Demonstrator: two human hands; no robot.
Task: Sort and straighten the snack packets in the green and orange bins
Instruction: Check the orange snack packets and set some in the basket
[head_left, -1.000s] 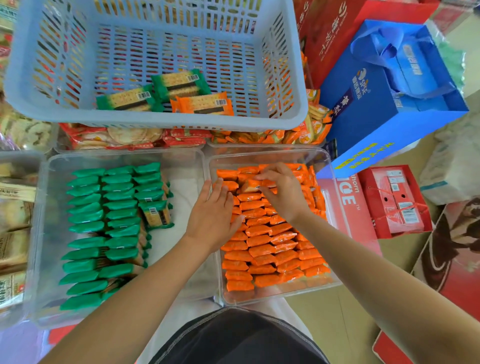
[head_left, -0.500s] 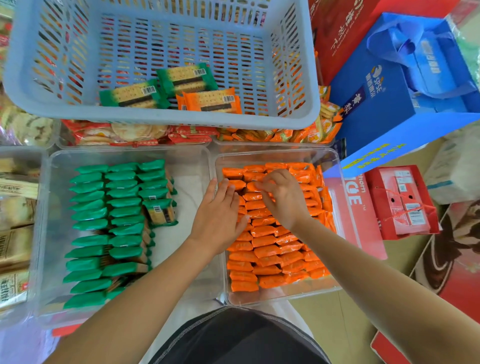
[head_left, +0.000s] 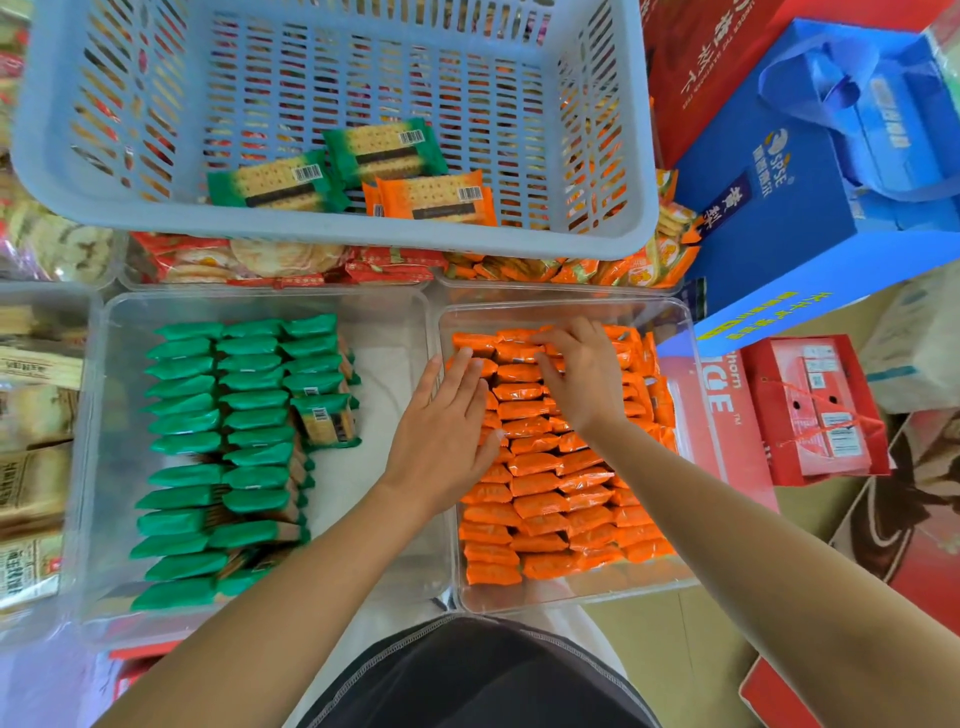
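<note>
At the orange bin's far rows, your left hand pressed flat while your right hand gripped orange packets — a hard tug could have toppled neighbouring rows.

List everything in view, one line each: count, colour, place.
basket: one, pale blue, far side above the bins.
loose green packets: two, green, on the basket floor.
loose orange packet: at least one, orange, beside them.
left bin: one, clear, near left.
green packets: many, green, three columns in the left bin.
right bin: one, clear, near right.
orange packets: many, orange, rows in the right bin.
gift bag: one, blue, far right.
carton: one, red, right of the right bin.
left hand: one, flat on the orange packets' left column.
right hand: one, pinching an orange packet in the far rows.
</note>
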